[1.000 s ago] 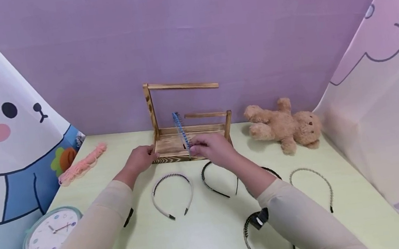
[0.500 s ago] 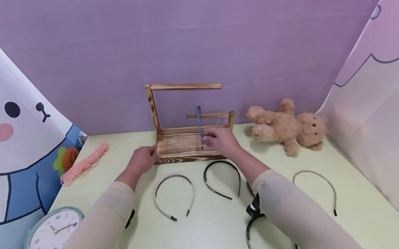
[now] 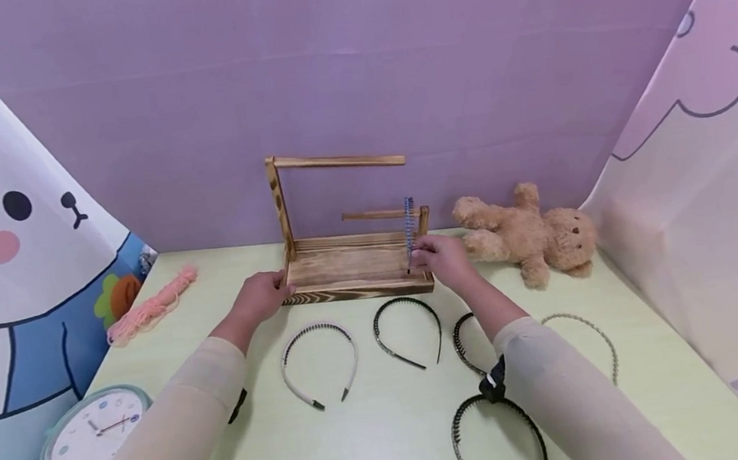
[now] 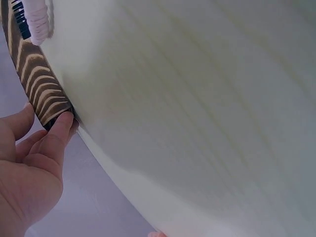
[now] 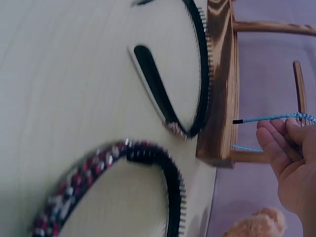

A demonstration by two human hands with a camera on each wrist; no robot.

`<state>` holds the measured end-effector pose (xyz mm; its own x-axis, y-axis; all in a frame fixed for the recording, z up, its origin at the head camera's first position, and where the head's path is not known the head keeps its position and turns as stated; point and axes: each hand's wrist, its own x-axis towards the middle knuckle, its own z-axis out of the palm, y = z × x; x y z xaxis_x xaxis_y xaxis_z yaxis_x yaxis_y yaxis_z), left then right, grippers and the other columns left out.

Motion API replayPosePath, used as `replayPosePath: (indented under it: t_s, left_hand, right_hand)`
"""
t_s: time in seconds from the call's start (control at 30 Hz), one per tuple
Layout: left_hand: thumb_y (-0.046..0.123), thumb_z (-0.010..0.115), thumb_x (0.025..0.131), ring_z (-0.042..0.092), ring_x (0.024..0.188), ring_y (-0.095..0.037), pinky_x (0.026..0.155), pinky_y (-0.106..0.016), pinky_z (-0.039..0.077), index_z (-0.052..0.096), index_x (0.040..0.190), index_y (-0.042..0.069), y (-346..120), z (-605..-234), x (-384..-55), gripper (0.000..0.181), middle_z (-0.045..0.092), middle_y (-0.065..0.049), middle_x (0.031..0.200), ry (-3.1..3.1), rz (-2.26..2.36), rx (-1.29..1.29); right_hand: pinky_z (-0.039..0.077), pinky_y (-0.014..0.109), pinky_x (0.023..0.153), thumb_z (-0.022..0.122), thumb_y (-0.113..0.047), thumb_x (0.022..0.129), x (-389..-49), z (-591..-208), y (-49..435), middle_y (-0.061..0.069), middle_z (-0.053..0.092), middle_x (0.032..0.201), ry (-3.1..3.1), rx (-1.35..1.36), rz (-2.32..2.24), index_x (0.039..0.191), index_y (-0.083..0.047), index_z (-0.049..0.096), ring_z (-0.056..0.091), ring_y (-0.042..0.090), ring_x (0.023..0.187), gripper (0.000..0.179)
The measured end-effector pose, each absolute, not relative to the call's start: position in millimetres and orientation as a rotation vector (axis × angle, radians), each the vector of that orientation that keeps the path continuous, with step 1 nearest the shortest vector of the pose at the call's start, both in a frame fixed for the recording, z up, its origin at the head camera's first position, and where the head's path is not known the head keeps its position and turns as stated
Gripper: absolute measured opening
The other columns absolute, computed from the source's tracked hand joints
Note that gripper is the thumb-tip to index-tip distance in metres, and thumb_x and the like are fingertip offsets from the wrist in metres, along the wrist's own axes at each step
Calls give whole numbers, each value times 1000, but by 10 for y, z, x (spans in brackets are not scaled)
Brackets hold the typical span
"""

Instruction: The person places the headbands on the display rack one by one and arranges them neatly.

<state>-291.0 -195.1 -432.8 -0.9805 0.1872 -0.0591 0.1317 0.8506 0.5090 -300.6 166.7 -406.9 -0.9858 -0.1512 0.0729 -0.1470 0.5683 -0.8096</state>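
Observation:
A blue toothed headband (image 3: 409, 224) stands upright at the right end of the wooden rack (image 3: 352, 264), overlapping its lower bar (image 3: 374, 215) close to the short post. My right hand (image 3: 449, 260) pinches this headband low on its near leg. In the right wrist view the headband's black-tipped leg (image 5: 266, 118) shows past the fingertips of my hand (image 5: 291, 163), with its other leg behind. My left hand (image 3: 259, 297) grips the left front corner of the rack's base. The left wrist view shows thumb and fingers of this hand (image 4: 39, 168) around the dark-grained wooden end (image 4: 42, 89).
A white headband (image 3: 315, 326), a black headband (image 3: 404, 300) and several others lie in front of the rack. A teddy bear (image 3: 526, 231) lies to its right. Pink yarn (image 3: 152, 306) and a green-rimmed clock (image 3: 95, 436) are at the left. The rack's upper bar (image 3: 341, 161) overhangs the base.
My right hand has carried the blue headband rightward, from the middle of the rack along the lower bar to near its post. My left hand has stayed at the rack's left corner.

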Motion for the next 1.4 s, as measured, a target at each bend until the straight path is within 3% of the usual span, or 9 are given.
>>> replayPosePath:
  t_s: [0.13,0.43,0.77,0.93,1.13,1.23,1.4]
  left_hand:
    - [26,55,101,50,126,-45,104,-54,41,43,144,-4,-1956,-4345,-2904,54,54,-28,136,2926,781,245]
    - [27,54,102,51,125,-43,101,-53,43,40,146,-3,-1956,-4344,-2892,56,52,-28,139,2895,789,212]
    - [27,54,102,49,127,-45,104,-54,41,42,145,-3,-1933,-4346,-2856,54,52,-28,139,2913,772,236]
    - [26,54,102,54,120,-43,99,-52,43,43,144,-4,-1921,-4345,-2854,54,55,-28,135,2917,769,243]
    - [26,54,102,53,122,-44,100,-52,43,42,145,-4,-1908,-4323,-2839,54,54,-28,137,2911,771,239]
    - [26,55,101,51,124,-45,103,-54,42,44,143,-4,-1915,-4316,-2840,53,53,-29,137,2932,754,275]
    - [25,56,101,57,114,-43,99,-54,44,45,142,-5,-1941,-4308,-2842,52,57,-29,132,2960,733,312]
  right_hand:
    - [56,43,88,57,-12,100,-3022,-4090,1762,20,69,112,2687,-210,-1510,121,0,64,70,33,101,26]
    - [59,37,82,59,-12,99,-3027,-4122,1853,20,70,107,2693,-204,-1469,117,1,66,69,36,100,23]
    - [58,37,84,59,-13,99,-3017,-4115,1900,19,71,105,2707,-209,-1407,115,1,65,69,34,100,22]
    - [58,40,85,58,-15,100,-2968,-4079,1957,18,71,106,2722,-229,-1339,114,0,66,69,36,101,22]
    - [57,43,87,56,-16,101,-2787,-3947,2071,17,69,107,2756,-268,-1213,120,0,62,67,36,101,26]
    - [58,42,83,58,-20,100,-2634,-3853,2103,13,69,102,2788,-298,-1124,116,-2,64,68,32,96,25]
    - [57,37,72,62,-27,98,-2297,-3739,2113,7,70,90,2770,-371,-966,104,-10,68,68,26,84,19]
